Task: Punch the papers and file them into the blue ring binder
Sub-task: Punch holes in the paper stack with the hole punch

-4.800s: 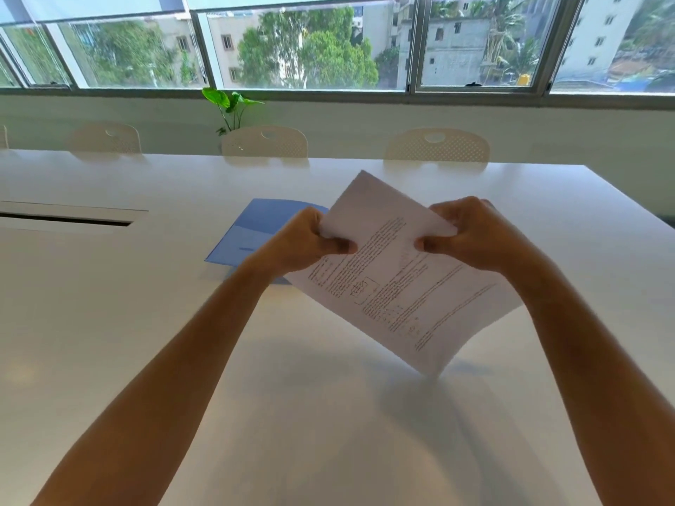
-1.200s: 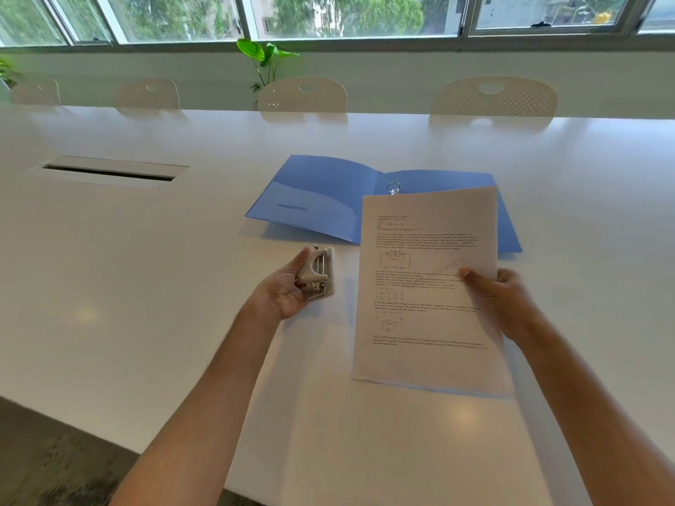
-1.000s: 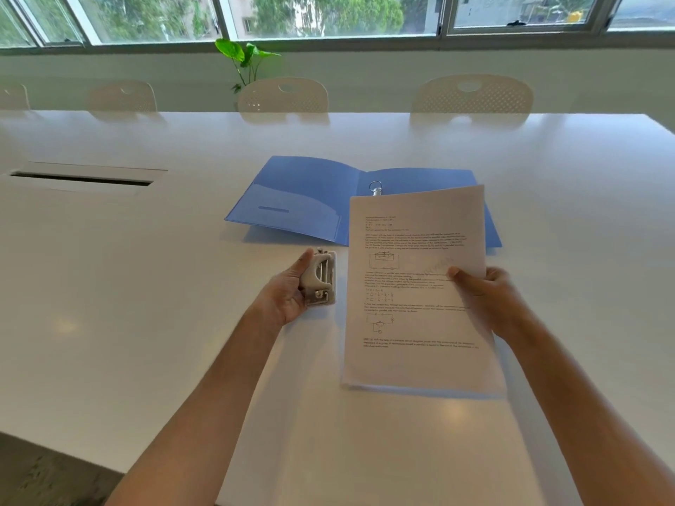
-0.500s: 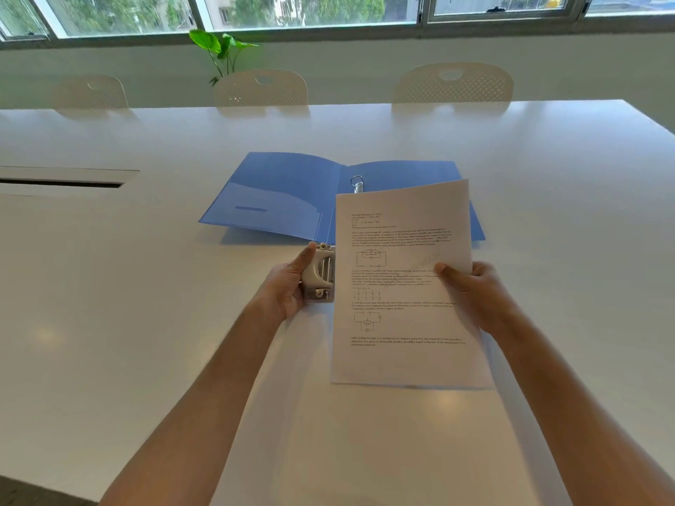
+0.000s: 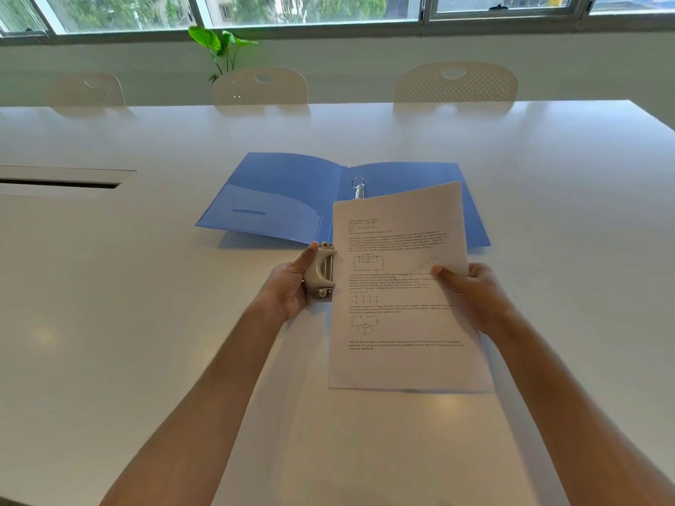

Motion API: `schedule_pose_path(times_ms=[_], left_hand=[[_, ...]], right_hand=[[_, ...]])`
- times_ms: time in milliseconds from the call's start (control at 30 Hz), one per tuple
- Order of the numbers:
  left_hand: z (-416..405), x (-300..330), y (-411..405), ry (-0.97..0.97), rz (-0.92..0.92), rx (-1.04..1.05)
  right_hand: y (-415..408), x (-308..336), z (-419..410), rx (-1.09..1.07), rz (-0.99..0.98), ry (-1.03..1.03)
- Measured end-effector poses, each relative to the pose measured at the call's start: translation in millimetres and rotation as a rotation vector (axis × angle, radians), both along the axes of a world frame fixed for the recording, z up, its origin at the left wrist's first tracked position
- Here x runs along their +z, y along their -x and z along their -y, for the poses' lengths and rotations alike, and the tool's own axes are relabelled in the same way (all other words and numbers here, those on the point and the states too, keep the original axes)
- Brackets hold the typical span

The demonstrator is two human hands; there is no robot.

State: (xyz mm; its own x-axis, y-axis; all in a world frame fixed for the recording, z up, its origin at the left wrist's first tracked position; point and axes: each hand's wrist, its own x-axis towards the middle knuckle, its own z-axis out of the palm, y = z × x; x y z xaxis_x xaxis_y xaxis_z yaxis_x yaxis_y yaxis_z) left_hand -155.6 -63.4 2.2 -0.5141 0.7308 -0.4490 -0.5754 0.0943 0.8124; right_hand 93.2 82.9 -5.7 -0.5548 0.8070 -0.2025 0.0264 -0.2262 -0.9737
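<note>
The blue ring binder (image 5: 277, 202) lies open on the white table, its metal ring (image 5: 358, 187) showing at the spine. My right hand (image 5: 471, 292) holds a stack of printed papers (image 5: 398, 286) by the right edge, tilted up over the binder's near right half. My left hand (image 5: 292, 286) grips a small beige and metal hole punch (image 5: 321, 273), which touches the papers' left edge at mid height. Whether the edge sits inside the punch slot I cannot tell.
The white table (image 5: 128, 323) stretches wide, with a cable slot (image 5: 60, 183) at the left. Three white chairs (image 5: 454, 84) stand along the far edge, a green plant (image 5: 219, 43) behind them under the windows.
The papers went from being held in both hands to my right hand alone. My left hand took the punch and closed the gap to the papers' left edge.
</note>
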Motion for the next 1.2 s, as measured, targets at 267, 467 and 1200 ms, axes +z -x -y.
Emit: schedule_pose_path(times_ms=[267, 467, 1200], left_hand=[[-7.9, 0.2, 3.7, 0.016, -0.001, -0.001], [-9.6, 2.2, 5.5, 0.047, -0.032, -0.041], [-7.8, 1.7, 8.0, 0.002, 0.040, -0.076]], right_hand=[[3.3, 0.8, -2.4, -0.007, 0.021, -0.016], [4.5, -0.8, -5.8, -0.025, 0.004, -0.003], [7.2, 5.1, -0.2, -0.010, -0.018, 0.015]])
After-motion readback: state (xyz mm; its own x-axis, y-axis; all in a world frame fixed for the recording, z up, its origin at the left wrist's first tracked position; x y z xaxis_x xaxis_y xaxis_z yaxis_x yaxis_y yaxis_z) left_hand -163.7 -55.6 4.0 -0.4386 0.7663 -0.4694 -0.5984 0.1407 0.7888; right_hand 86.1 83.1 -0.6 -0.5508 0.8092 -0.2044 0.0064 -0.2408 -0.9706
